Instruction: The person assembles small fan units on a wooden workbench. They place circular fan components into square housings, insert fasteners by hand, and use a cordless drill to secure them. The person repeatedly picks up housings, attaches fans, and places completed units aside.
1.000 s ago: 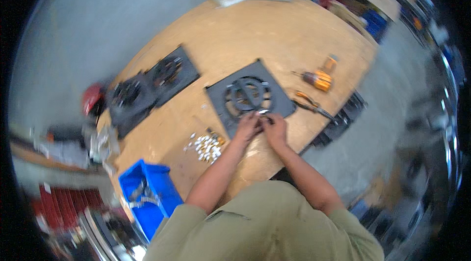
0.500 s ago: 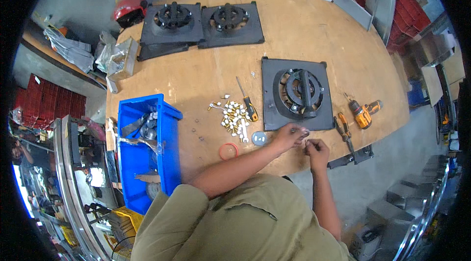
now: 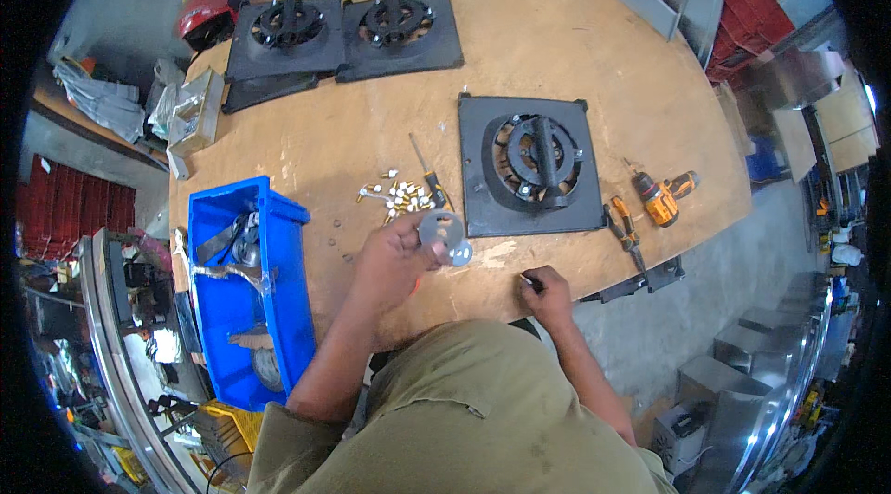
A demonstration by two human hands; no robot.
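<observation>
My left hand (image 3: 394,253) holds a round grey metal disc (image 3: 442,230) just above the wooden table (image 3: 557,58), close to a small washer (image 3: 461,256). My right hand (image 3: 546,292) rests at the table's near edge, closed on a small dark part (image 3: 529,281). A black square fan plate (image 3: 530,162) lies just beyond both hands. A pile of small silvery fasteners (image 3: 397,198) and a screwdriver (image 3: 428,177) sit left of the plate.
Two more black fan plates (image 3: 342,32) lie at the far left. A blue bin (image 3: 246,280) of parts stands at my left. Pliers (image 3: 625,229) and an orange drill (image 3: 663,198) lie right of the plate. A dark bracket (image 3: 640,282) hangs at the edge.
My left hand has lifted the grey disc off the table and moved left. My right hand has drawn back to the table's near edge. The view has shifted slightly.
</observation>
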